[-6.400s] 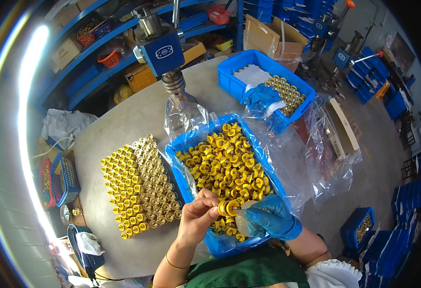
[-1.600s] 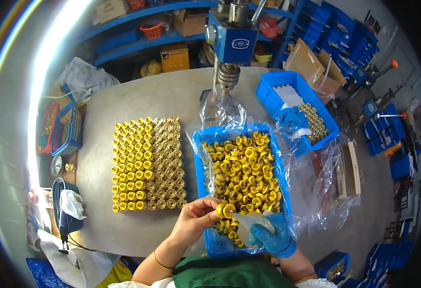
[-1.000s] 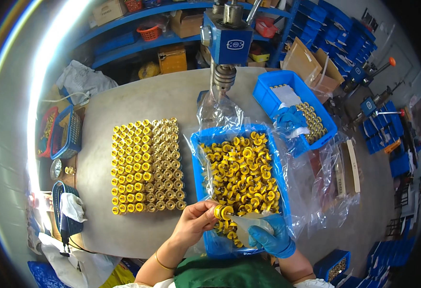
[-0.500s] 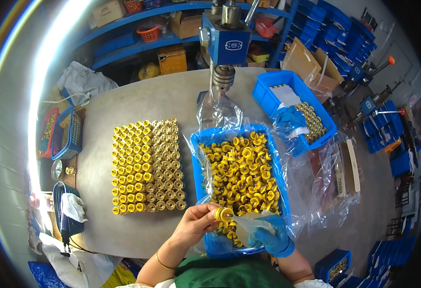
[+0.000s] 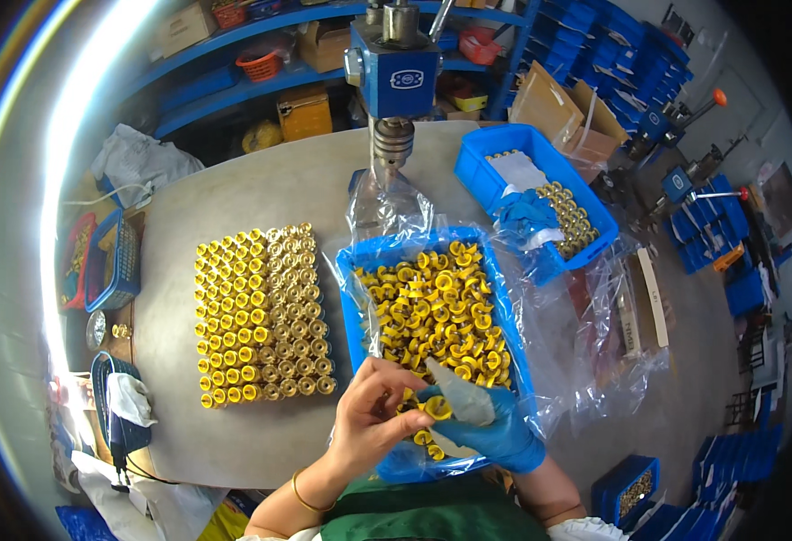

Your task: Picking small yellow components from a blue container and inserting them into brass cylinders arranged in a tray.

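Over the near end of a blue bin (image 5: 353, 338), my bare left hand (image 5: 369, 419) pinches a small round yellow cup-shaped part (image 5: 437, 408) between thumb and fingers. Gloved in blue, my right hand (image 5: 501, 435) is closed round a whitish, pointed, cone-like bag (image 5: 465, 397). Its tip points up and away from me, just beyond the held part. Many loose yellow parts (image 5: 446, 293) with dark centres fill the plastic-lined bin. Left of it, brass rings stand in tight rows; those on the left have yellow parts in them (image 5: 231, 316), while the right-hand ones (image 5: 301, 311) show bare brass.
A drill press (image 5: 400, 81) stands behind the bin. At the back right, another blue bin (image 5: 605, 236) holds brass rings and a blue glove. Clear plastic film (image 5: 585, 379) spreads rightward. Baskets (image 5: 116, 261) line the left edge of the grey table (image 5: 170, 361).
The bag's tip has left the held yellow part and swung upward. My hands have come closer together, and the part now shows its cup face. The whole view has shifted slightly.
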A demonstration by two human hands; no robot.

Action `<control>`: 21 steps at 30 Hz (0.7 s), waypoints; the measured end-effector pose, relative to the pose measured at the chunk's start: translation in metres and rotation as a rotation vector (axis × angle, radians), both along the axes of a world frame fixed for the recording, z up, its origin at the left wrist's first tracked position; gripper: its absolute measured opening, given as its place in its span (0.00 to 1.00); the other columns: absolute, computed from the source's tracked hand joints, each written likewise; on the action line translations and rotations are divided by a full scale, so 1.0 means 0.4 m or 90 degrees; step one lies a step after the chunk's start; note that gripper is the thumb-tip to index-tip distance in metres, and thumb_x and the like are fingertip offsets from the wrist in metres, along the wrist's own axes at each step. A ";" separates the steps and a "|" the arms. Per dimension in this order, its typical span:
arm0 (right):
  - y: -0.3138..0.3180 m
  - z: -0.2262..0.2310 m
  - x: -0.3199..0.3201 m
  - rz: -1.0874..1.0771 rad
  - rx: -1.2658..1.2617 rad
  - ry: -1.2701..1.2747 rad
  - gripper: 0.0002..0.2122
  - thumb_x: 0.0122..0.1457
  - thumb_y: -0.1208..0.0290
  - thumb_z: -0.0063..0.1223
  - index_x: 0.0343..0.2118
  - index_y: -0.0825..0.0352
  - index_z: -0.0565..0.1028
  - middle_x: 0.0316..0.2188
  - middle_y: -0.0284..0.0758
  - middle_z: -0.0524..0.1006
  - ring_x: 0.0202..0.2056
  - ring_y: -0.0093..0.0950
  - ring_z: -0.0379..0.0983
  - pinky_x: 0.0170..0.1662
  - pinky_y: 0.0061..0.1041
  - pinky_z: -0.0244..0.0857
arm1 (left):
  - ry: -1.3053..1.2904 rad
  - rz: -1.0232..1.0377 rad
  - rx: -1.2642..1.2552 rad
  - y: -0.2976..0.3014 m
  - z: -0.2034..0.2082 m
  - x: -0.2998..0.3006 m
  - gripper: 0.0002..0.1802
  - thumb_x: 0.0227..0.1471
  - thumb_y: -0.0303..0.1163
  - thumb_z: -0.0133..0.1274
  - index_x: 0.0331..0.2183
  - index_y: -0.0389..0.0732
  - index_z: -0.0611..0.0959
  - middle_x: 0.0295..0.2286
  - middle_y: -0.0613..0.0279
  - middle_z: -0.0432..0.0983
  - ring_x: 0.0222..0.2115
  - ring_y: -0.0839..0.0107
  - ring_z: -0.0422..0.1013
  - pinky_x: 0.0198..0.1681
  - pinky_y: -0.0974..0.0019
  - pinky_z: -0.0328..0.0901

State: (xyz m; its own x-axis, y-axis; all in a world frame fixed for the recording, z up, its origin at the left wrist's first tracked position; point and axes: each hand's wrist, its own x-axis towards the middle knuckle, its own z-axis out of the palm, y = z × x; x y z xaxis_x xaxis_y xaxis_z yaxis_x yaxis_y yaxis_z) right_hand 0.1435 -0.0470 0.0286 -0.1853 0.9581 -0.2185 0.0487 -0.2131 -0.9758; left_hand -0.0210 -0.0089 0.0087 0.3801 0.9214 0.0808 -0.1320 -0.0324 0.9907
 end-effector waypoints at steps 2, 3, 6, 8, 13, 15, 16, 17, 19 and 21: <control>-0.001 -0.002 0.003 -0.115 -0.054 0.192 0.17 0.44 0.77 0.55 0.39 0.72 0.69 0.34 0.31 0.72 0.33 0.17 0.67 0.38 0.17 0.61 | -0.049 0.073 0.037 -0.008 -0.016 0.009 0.12 0.31 0.27 0.62 0.24 0.40 0.77 0.23 0.70 0.58 0.17 0.84 0.51 0.18 0.79 0.49; 0.001 0.007 0.007 -0.127 -0.056 0.278 0.18 0.44 0.79 0.54 0.41 0.71 0.68 0.38 0.33 0.71 0.37 0.19 0.67 0.42 0.19 0.60 | -0.010 0.062 0.034 -0.015 -0.022 0.013 0.12 0.30 0.26 0.62 0.23 0.40 0.76 0.23 0.70 0.58 0.17 0.83 0.50 0.18 0.79 0.49; -0.007 -0.006 0.010 -0.144 -0.032 0.225 0.19 0.44 0.79 0.54 0.42 0.72 0.67 0.39 0.33 0.70 0.37 0.20 0.67 0.42 0.20 0.60 | 0.045 0.058 0.082 -0.021 -0.023 0.021 0.12 0.30 0.25 0.62 0.23 0.40 0.76 0.23 0.70 0.59 0.16 0.83 0.51 0.18 0.79 0.49; -0.008 -0.004 0.001 -0.153 -0.023 0.226 0.19 0.44 0.79 0.53 0.42 0.72 0.67 0.39 0.33 0.70 0.37 0.20 0.67 0.42 0.20 0.61 | 0.043 0.074 0.082 -0.022 -0.025 0.023 0.12 0.30 0.24 0.61 0.23 0.40 0.76 0.23 0.70 0.59 0.16 0.83 0.51 0.18 0.78 0.49; -0.019 -0.017 -0.014 -0.174 -0.006 0.239 0.19 0.45 0.78 0.54 0.43 0.72 0.66 0.39 0.33 0.70 0.36 0.19 0.67 0.40 0.18 0.61 | 0.029 0.132 0.136 -0.020 -0.037 0.023 0.11 0.30 0.22 0.60 0.23 0.39 0.77 0.22 0.70 0.59 0.17 0.82 0.53 0.18 0.78 0.49; -0.022 -0.031 -0.019 -0.173 0.020 0.212 0.20 0.45 0.79 0.54 0.43 0.72 0.66 0.38 0.32 0.70 0.35 0.18 0.67 0.38 0.17 0.61 | 0.030 0.126 0.132 -0.019 -0.037 0.017 0.10 0.30 0.21 0.60 0.23 0.39 0.77 0.22 0.70 0.59 0.19 0.82 0.54 0.19 0.79 0.50; -0.021 -0.026 -0.025 -0.174 0.020 0.213 0.20 0.45 0.79 0.54 0.43 0.72 0.66 0.38 0.32 0.70 0.35 0.18 0.67 0.38 0.17 0.61 | 0.030 0.120 0.127 -0.018 -0.038 0.013 0.10 0.31 0.20 0.59 0.23 0.38 0.77 0.23 0.70 0.59 0.20 0.82 0.56 0.20 0.80 0.52; -0.018 -0.015 -0.031 -0.200 0.036 0.207 0.17 0.46 0.77 0.53 0.41 0.72 0.68 0.34 0.32 0.72 0.31 0.17 0.67 0.35 0.16 0.62 | 0.031 0.119 0.127 -0.016 -0.042 0.009 0.10 0.31 0.20 0.59 0.23 0.38 0.77 0.23 0.70 0.59 0.20 0.82 0.56 0.20 0.80 0.52; -0.019 -0.021 -0.023 -0.223 0.053 0.206 0.14 0.47 0.75 0.52 0.39 0.72 0.69 0.30 0.31 0.73 0.28 0.16 0.67 0.32 0.15 0.62 | -0.095 0.120 -0.032 -0.009 -0.052 -0.006 0.08 0.34 0.19 0.57 0.23 0.36 0.76 0.25 0.69 0.59 0.23 0.83 0.58 0.22 0.81 0.55; -0.029 -0.042 0.020 -0.105 0.005 0.199 0.10 0.50 0.69 0.48 0.30 0.72 0.72 0.20 0.31 0.73 0.20 0.16 0.66 0.24 0.15 0.60 | -0.185 0.110 -0.101 -0.001 -0.057 -0.018 0.06 0.37 0.18 0.54 0.24 0.35 0.76 0.27 0.68 0.60 0.25 0.82 0.60 0.25 0.82 0.59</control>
